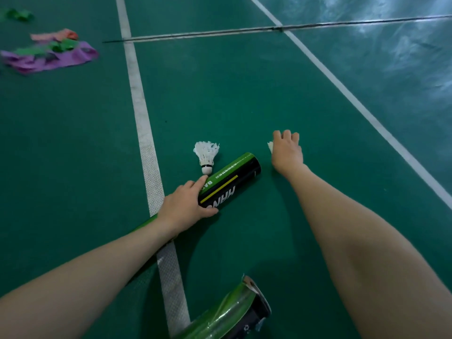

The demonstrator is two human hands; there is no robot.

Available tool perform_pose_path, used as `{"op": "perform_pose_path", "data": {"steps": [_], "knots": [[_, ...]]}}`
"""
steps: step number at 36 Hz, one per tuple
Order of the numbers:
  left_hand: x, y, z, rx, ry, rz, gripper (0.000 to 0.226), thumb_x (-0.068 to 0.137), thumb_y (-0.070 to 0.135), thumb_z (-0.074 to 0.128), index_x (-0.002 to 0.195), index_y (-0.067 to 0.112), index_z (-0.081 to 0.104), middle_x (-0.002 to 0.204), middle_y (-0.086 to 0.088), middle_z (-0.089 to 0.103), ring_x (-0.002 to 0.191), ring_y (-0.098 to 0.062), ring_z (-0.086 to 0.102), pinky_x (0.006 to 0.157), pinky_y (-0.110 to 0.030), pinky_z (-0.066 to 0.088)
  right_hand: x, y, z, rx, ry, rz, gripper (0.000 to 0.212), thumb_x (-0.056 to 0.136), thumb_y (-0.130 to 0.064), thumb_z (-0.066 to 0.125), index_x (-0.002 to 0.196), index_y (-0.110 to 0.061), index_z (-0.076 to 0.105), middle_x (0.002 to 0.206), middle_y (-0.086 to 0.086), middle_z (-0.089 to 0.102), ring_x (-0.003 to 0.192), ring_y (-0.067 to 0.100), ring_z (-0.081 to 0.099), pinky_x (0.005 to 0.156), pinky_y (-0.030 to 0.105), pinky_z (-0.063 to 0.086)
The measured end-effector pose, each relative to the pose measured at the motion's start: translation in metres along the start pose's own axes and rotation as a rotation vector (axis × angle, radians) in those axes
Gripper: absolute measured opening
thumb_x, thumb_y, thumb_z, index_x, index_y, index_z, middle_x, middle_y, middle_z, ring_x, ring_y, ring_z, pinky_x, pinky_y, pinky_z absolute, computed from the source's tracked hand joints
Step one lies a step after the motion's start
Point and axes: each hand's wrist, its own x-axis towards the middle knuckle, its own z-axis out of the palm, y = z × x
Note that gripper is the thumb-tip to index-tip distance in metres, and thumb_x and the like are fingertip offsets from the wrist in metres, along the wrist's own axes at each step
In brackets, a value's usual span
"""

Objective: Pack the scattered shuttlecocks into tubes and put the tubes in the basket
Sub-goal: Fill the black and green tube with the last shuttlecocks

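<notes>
A black and green shuttlecock tube [230,179] lies slanted on the green court floor. My left hand [188,204] grips it near the middle. A white feather shuttlecock [206,155] lies on the floor just beyond my left fingertips, cork toward me. My right hand [286,150] reaches down to the right of the tube's far end, fingers curled over a second white shuttlecock [270,146], of which only a bit of feather shows. Another green tube [234,311] with a torn open end lies at the bottom edge.
White court lines [144,133] run away from me on the left, and another crosses diagonally on the right. A thin dark strip [244,33] crosses the floor ahead. Purple, pink and green cloth bands [49,52] lie at the far left.
</notes>
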Motion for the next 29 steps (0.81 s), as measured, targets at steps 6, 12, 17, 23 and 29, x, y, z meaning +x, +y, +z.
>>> {"op": "perform_pose_path", "data": {"steps": [6, 12, 17, 23, 29], "knots": [[-0.001, 0.002, -0.001, 0.005, -0.007, 0.0, 0.091, 0.078, 0.06, 0.065, 0.151, 0.032, 0.016, 0.126, 0.003, 0.05, 0.11, -0.019, 0.052, 0.087, -0.04, 0.05, -0.027, 0.014, -0.004, 0.351, 0.212, 0.09, 0.015, 0.099, -0.012, 0.04, 0.106, -0.004, 0.051, 0.106, 0.01, 0.052, 0.1, 0.026, 0.046, 0.073, 0.033, 0.035], [-0.006, 0.004, -0.006, -0.016, -0.039, 0.012, 0.093, 0.078, 0.061, 0.065, 0.151, 0.031, 0.017, 0.131, 0.0, 0.05, 0.114, -0.021, 0.051, 0.085, -0.035, 0.049, -0.082, 0.01, -0.015, 0.938, 0.253, 0.378, 0.021, 0.101, -0.021, 0.041, 0.111, -0.007, 0.054, 0.098, 0.0, 0.054, 0.086, 0.017, 0.049, 0.07, 0.021, 0.033], [-0.029, -0.005, -0.02, -0.077, -0.041, 0.06, 0.093, 0.075, 0.062, 0.069, 0.15, 0.033, 0.022, 0.128, 0.001, 0.054, 0.11, -0.02, 0.054, 0.087, -0.037, 0.051, -0.122, 0.006, -0.018, 1.016, 0.268, 0.384, 0.018, 0.101, -0.021, 0.041, 0.108, -0.009, 0.053, 0.091, -0.005, 0.054, 0.081, 0.012, 0.049, 0.072, 0.023, 0.034], [-0.081, -0.031, -0.04, -0.401, -0.041, 0.103, 0.078, 0.068, 0.051, 0.08, 0.134, 0.048, 0.038, 0.105, 0.019, 0.061, 0.087, -0.004, 0.062, 0.081, -0.036, 0.055, -0.144, -0.008, -0.049, 1.087, 0.358, 0.252, 0.009, 0.101, -0.021, 0.043, 0.1, -0.016, 0.05, 0.087, -0.012, 0.055, 0.078, 0.004, 0.05, 0.063, 0.012, 0.038], [-0.107, -0.037, -0.065, -0.509, -0.047, 0.145, 0.075, 0.07, 0.037, 0.083, 0.129, 0.049, 0.038, 0.103, 0.029, 0.055, 0.084, 0.008, 0.059, 0.071, -0.014, 0.047, -0.153, -0.047, -0.073, 1.063, 0.3, 0.131, 0.012, 0.102, -0.02, 0.041, 0.102, -0.015, 0.051, 0.086, -0.009, 0.054, 0.073, 0.003, 0.048, 0.061, 0.003, 0.039]]}}
